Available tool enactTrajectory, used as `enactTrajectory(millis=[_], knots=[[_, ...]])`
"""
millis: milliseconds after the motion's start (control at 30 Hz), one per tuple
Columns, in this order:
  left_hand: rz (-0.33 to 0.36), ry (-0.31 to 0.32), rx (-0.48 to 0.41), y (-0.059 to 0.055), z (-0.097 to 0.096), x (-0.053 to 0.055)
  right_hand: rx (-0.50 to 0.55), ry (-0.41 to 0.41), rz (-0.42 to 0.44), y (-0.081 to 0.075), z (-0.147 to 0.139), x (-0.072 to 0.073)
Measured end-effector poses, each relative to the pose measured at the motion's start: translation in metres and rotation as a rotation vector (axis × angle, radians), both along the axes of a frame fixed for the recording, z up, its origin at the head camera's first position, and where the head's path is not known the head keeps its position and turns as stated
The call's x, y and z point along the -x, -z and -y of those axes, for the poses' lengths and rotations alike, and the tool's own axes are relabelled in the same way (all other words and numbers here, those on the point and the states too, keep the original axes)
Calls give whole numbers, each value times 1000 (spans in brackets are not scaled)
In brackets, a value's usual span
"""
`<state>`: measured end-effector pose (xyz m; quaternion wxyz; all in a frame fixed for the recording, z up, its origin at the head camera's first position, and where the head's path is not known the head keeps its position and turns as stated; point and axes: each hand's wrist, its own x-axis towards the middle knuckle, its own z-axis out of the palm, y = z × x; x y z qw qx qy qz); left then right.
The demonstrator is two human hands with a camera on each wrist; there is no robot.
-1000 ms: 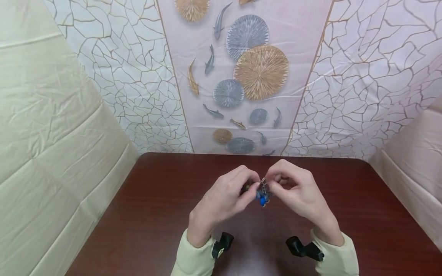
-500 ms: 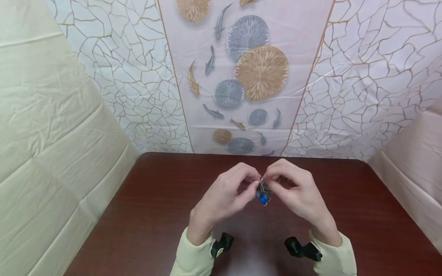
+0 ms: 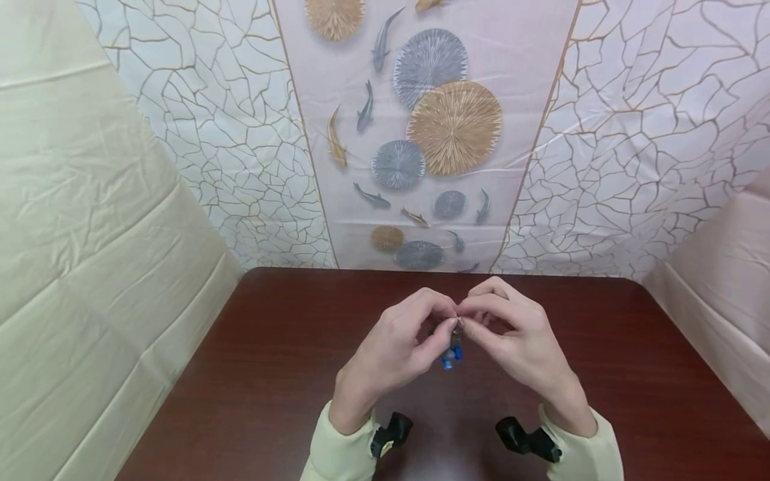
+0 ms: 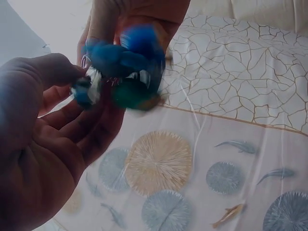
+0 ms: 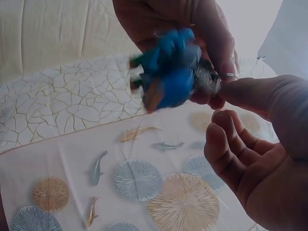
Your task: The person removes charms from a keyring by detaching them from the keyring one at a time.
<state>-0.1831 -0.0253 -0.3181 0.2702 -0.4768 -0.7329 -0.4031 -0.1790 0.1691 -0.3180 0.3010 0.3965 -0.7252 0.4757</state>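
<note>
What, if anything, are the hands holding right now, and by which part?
A bunch of small blue and green pieces, their shapes blurred; the left hand and right hand pinch it at its thin silvery metal ring.

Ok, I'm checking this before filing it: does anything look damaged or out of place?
Nothing stands out: the mostly blue charms hang by a metal ring between left hand and right hand. Blur in both wrist views could hide small damage.
</note>
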Motion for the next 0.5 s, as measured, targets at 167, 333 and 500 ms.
enactTrajectory(millis=[167,333,500], knots=[[-60,-57,17,-2,1,-2,-26,43,40,-2,1,-6],[-104,-100,17,-3,1,-1,-64,61,23,-3,2,-8],[-127,-115,2,-3,0,0,-38,78,119,-4,2,-10]])
